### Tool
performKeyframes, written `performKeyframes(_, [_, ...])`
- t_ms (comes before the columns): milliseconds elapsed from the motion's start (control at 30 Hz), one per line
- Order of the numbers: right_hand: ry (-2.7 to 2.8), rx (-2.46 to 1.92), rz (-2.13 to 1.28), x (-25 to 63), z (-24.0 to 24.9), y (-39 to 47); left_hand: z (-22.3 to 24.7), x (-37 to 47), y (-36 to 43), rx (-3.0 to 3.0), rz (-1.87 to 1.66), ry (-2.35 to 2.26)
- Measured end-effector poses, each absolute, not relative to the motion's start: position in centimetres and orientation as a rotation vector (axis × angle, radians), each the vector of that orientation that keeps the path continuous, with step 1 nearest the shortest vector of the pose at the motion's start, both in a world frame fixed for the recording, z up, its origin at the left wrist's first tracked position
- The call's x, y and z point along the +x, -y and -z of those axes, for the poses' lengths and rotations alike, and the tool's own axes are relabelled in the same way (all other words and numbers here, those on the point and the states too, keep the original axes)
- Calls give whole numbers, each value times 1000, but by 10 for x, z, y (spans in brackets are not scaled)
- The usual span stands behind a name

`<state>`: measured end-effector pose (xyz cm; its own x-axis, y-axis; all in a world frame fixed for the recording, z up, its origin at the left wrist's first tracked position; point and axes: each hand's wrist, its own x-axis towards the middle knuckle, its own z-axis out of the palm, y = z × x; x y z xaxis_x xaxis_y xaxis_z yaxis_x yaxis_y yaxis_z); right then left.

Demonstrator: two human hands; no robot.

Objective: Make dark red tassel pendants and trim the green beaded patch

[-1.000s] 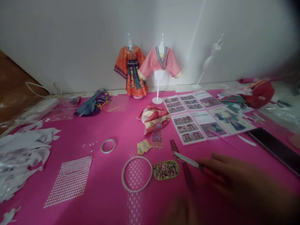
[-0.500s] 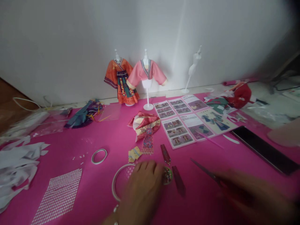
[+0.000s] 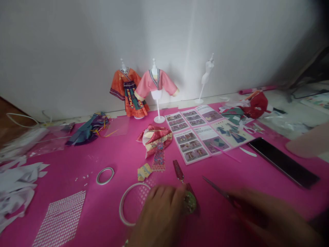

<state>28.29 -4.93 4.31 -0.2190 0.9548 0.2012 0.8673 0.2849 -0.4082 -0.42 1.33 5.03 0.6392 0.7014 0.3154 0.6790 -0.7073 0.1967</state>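
My left hand (image 3: pixel 160 214) is closed at the lower middle, its thumb and fingers against a small round green patterned piece (image 3: pixel 190 201). That piece partly covers a dark red pointed strip (image 3: pixel 189 188); a second patterned strip (image 3: pixel 178 170) lies just beyond. Blurred at lower right, my right hand (image 3: pixel 272 214) is closed round scissors (image 3: pixel 218 188), whose dark pointed blades aim up and left; the handles are mostly hidden. Left of my left hand lies a large white tape roll (image 3: pixel 121 207). Beyond sit a yellow patterned scrap (image 3: pixel 144 172) and a folded red-and-cream garment (image 3: pixel 156 137).
Dressed mini mannequins (image 3: pixel 130 91) and a bare one (image 3: pixel 206 73) stand by the wall. An instruction sheet (image 3: pixel 191 159) and a black phone (image 3: pixel 282 161) lie right. At left are a smaller tape roll (image 3: pixel 97 178), a sheet of gems (image 3: pixel 61 218) and white scraps (image 3: pixel 23 185).
My left hand has moved slightly right, carrying the round green piece over the lower dark red strip. The scissors remain in my right hand. The whole view has shifted a little.
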Motion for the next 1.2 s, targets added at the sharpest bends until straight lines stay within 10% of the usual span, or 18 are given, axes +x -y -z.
performKeyframes(1200, [2244,-1528,-383,268,-50,40,-53,-14,-15,2709,-633,-1148])
